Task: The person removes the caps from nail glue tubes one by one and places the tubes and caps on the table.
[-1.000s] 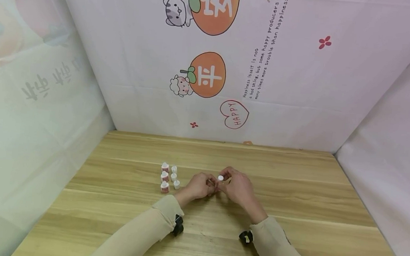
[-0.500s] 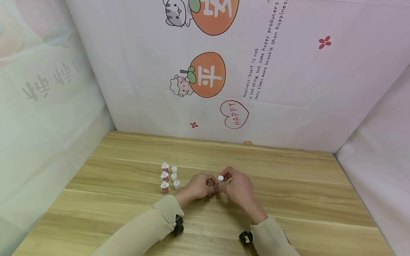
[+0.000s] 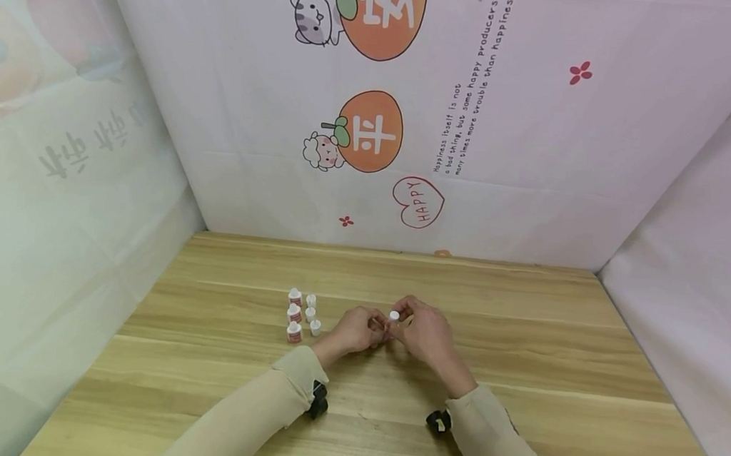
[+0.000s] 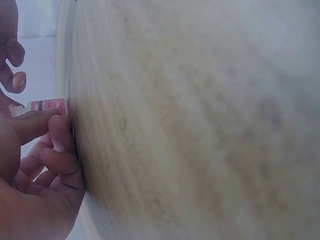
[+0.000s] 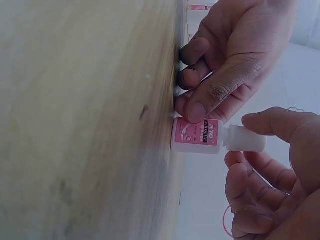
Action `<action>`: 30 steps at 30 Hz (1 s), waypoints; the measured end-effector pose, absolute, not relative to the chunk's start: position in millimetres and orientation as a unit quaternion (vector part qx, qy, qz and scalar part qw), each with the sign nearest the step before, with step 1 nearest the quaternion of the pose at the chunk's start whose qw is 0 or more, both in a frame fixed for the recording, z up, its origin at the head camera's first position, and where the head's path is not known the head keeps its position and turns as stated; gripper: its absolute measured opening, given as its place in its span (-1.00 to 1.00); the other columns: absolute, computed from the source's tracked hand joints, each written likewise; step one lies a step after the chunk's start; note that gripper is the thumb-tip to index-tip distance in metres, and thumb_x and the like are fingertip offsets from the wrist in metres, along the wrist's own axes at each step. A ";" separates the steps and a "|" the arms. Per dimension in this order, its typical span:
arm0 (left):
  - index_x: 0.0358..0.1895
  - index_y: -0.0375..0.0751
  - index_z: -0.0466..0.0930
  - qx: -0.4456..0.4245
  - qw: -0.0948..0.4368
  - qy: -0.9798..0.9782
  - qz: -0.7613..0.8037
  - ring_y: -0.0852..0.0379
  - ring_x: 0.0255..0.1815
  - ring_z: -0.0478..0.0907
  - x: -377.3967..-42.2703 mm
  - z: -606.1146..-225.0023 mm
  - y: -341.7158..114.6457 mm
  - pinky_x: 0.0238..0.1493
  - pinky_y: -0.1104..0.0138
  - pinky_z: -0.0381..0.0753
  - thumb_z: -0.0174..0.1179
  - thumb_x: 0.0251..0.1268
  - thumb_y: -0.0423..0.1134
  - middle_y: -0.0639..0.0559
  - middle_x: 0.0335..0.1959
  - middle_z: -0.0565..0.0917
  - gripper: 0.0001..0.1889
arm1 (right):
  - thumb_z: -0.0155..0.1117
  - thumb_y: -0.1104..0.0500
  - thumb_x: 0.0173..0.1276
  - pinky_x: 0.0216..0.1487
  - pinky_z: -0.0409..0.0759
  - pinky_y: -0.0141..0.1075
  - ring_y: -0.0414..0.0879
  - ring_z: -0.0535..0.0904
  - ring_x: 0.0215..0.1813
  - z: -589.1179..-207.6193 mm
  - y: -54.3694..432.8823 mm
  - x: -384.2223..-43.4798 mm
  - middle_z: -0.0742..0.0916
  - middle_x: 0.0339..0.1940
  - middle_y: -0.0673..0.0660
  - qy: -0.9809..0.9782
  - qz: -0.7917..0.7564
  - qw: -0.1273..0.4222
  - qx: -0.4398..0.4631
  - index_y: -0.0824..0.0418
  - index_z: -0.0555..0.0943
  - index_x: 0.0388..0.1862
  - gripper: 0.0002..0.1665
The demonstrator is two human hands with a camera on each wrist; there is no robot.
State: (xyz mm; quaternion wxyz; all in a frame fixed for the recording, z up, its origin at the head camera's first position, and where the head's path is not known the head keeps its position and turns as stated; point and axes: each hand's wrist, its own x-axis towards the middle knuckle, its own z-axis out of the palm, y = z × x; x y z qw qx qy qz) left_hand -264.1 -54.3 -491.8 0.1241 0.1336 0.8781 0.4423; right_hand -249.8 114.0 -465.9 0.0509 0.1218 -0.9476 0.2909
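A small white nail glue bottle [image 5: 197, 137] with a pink label stands upright on the wooden table, between the two hands. My left hand [image 3: 357, 330] grips the bottle's body low down, its thumb and fingertips at the label. A white cap [image 5: 246, 139] sits on the bottle's neck. My right hand [image 3: 424, 333] holds this cap, with the thumb on one side and fingers on the other. Seen from the left wrist, the pink label [image 4: 50, 104] shows just past the left fingers; the cap is mostly hidden there.
Left of the hands, three white bottles [image 3: 295, 315] with red labels stand in a column. Beside them is a column of three small white caps [image 3: 310, 314]. A printed white cloth [image 3: 502, 217] hangs behind the table [image 3: 516, 440], with more cloth at both sides.
Both hands stay in place around the bottle, with no clear movement. The head view has shifted very slightly.
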 end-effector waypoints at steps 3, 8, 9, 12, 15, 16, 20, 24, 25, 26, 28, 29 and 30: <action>-0.12 -0.25 0.70 0.132 0.124 0.879 0.441 0.27 -0.53 0.54 -264.8 -491.5 -54.0 -0.49 0.49 0.43 0.24 0.28 -0.41 -0.06 -0.42 0.76 -0.85 | 0.45 0.02 0.24 -0.39 0.51 -0.29 -0.18 0.62 -0.34 -465.3 113.9 -249.9 0.76 -0.23 -0.03 -0.948 0.290 0.049 0.123 -0.01 0.61 -0.19 -0.78; -0.12 -0.26 0.70 0.132 0.122 0.879 0.442 0.27 -0.53 0.55 -265.4 -491.2 -53.6 -0.50 0.49 0.43 0.24 0.28 -0.41 -0.06 -0.42 0.76 -0.85 | 0.45 0.03 0.23 -0.36 0.53 -0.27 -0.17 0.64 -0.32 -465.5 114.0 -250.9 0.77 -0.19 -0.02 -0.946 0.295 0.049 0.126 0.00 0.62 -0.16 -0.76; -0.12 -0.26 0.70 0.133 0.122 0.879 0.441 0.27 -0.53 0.54 -265.4 -491.2 -53.6 -0.50 0.49 0.43 0.23 0.27 -0.42 -0.06 -0.42 0.76 -0.84 | 0.46 0.03 0.23 -0.37 0.53 -0.28 -0.17 0.64 -0.33 -465.8 114.1 -251.1 0.77 -0.20 -0.02 -0.946 0.296 0.049 0.125 0.00 0.62 -0.17 -0.76; -0.11 -0.25 0.70 0.132 0.122 0.880 0.439 0.26 -0.52 0.55 -265.1 -490.8 -53.8 -0.49 0.48 0.43 0.22 0.27 -0.43 -0.07 -0.41 0.76 -0.83 | 0.47 0.02 0.23 -0.37 0.52 -0.29 -0.18 0.63 -0.32 -465.8 114.3 -251.0 0.76 -0.23 -0.03 -0.947 0.295 0.048 0.119 0.00 0.62 -0.17 -0.75; -0.11 -0.25 0.70 0.131 0.123 0.881 0.437 0.26 -0.51 0.57 -264.9 -490.6 -53.6 -0.48 0.48 0.44 0.24 0.28 -0.41 -0.06 -0.40 0.77 -0.84 | 0.46 0.02 0.24 -0.36 0.53 -0.28 -0.17 0.64 -0.31 -465.6 114.5 -250.5 0.76 -0.23 -0.03 -0.948 0.291 0.046 0.120 0.00 0.61 -0.19 -0.77; -0.11 -0.24 0.70 0.130 0.124 0.881 0.437 0.26 -0.51 0.57 -264.9 -490.5 -53.5 -0.48 0.48 0.44 0.24 0.29 -0.40 -0.05 -0.40 0.77 -0.85 | 0.46 0.01 0.25 -0.36 0.53 -0.27 -0.17 0.64 -0.31 -465.4 114.4 -250.3 0.76 -0.22 -0.03 -0.948 0.289 0.046 0.122 -0.01 0.61 -0.19 -0.78; -0.12 -0.24 0.70 0.133 0.123 0.882 0.436 0.27 -0.52 0.56 -265.2 -490.6 -53.5 -0.49 0.49 0.44 0.24 0.29 -0.40 -0.06 -0.41 0.77 -0.86 | 0.46 0.02 0.24 -0.36 0.55 -0.26 -0.16 0.65 -0.31 -465.2 114.3 -250.4 0.77 -0.20 -0.02 -0.947 0.290 0.050 0.126 -0.01 0.62 -0.19 -0.77; -0.12 -0.27 0.69 0.138 0.122 0.883 0.433 0.27 -0.52 0.56 -265.3 -491.3 -54.0 -0.48 0.49 0.44 0.22 0.26 -0.44 -0.08 -0.42 0.76 -0.84 | 0.47 0.00 0.23 -0.36 0.52 -0.28 -0.16 0.64 -0.31 -465.2 114.5 -250.6 0.75 -0.25 -0.04 -0.947 0.296 0.048 0.119 -0.01 0.62 -0.19 -0.75; -0.12 -0.27 0.69 0.139 0.122 0.883 0.431 0.27 -0.52 0.55 -265.4 -491.6 -54.1 -0.47 0.49 0.44 0.22 0.26 -0.44 -0.08 -0.42 0.76 -0.84 | 0.48 0.00 0.22 -0.36 0.52 -0.28 -0.17 0.63 -0.31 -465.2 114.6 -250.6 0.75 -0.26 -0.05 -0.946 0.296 0.048 0.118 0.00 0.61 -0.20 -0.75; -0.11 -0.26 0.69 0.138 0.123 0.883 0.431 0.27 -0.52 0.55 -265.3 -491.6 -54.0 -0.47 0.49 0.44 0.22 0.27 -0.44 -0.07 -0.42 0.76 -0.83 | 0.48 0.00 0.22 -0.37 0.51 -0.28 -0.17 0.63 -0.31 -465.1 114.6 -250.4 0.75 -0.26 -0.05 -0.946 0.297 0.048 0.118 0.00 0.61 -0.21 -0.75; -0.10 -0.26 0.69 0.136 0.125 0.884 0.430 0.28 -0.52 0.55 -265.0 -491.7 -53.9 -0.47 0.49 0.44 0.23 0.28 -0.42 -0.06 -0.41 0.76 -0.83 | 0.48 0.01 0.22 -0.36 0.52 -0.28 -0.18 0.63 -0.31 -464.9 114.6 -250.1 0.75 -0.25 -0.05 -0.946 0.296 0.048 0.121 0.00 0.61 -0.22 -0.76; -0.10 -0.26 0.69 0.135 0.126 0.883 0.432 0.28 -0.52 0.54 -265.1 -491.8 -53.9 -0.47 0.49 0.44 0.23 0.28 -0.42 -0.06 -0.41 0.76 -0.84 | 0.48 0.01 0.22 -0.34 0.53 -0.27 -0.18 0.63 -0.32 -464.7 114.4 -249.9 0.76 -0.24 -0.04 -0.946 0.296 0.049 0.124 -0.01 0.62 -0.22 -0.77; -0.10 -0.26 0.69 0.134 0.127 0.883 0.431 0.28 -0.52 0.54 -265.0 -491.8 -53.9 -0.47 0.49 0.44 0.23 0.28 -0.41 -0.05 -0.41 0.76 -0.84 | 0.48 0.02 0.22 -0.34 0.53 -0.27 -0.18 0.63 -0.33 -464.6 114.3 -249.8 0.76 -0.23 -0.03 -0.946 0.295 0.049 0.126 -0.01 0.62 -0.22 -0.77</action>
